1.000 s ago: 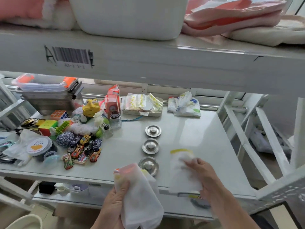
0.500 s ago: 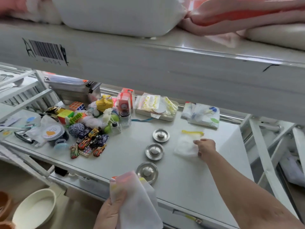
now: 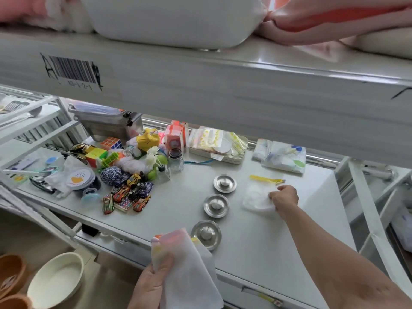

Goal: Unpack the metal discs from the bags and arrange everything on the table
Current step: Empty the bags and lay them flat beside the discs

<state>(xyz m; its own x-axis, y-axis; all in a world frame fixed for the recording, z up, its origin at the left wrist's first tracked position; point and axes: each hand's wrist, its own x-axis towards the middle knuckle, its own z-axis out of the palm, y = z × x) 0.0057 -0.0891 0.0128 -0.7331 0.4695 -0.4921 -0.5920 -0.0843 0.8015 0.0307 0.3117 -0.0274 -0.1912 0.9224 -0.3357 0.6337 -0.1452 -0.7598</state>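
Observation:
Three round metal discs lie in a row on the white table: a far disc, a middle disc and a near disc. My left hand is below the table's front edge, shut on a bunch of empty white bags with orange and yellow tops. Right of the discs, a flat translucent bag with a yellow zip top lies on the table. My right hand rests on its right edge, fingers pinching it.
Toy cars, puzzle cubes, a small jar and other clutter fill the table's left. A tray of packets and a folded cloth sit at the back. A shelf beam hangs overhead. Bowls stand on the floor.
My right hand carried the yellow-topped bag away from me and laid it flat on the table to the right of the discs. The left hand kept its bags.

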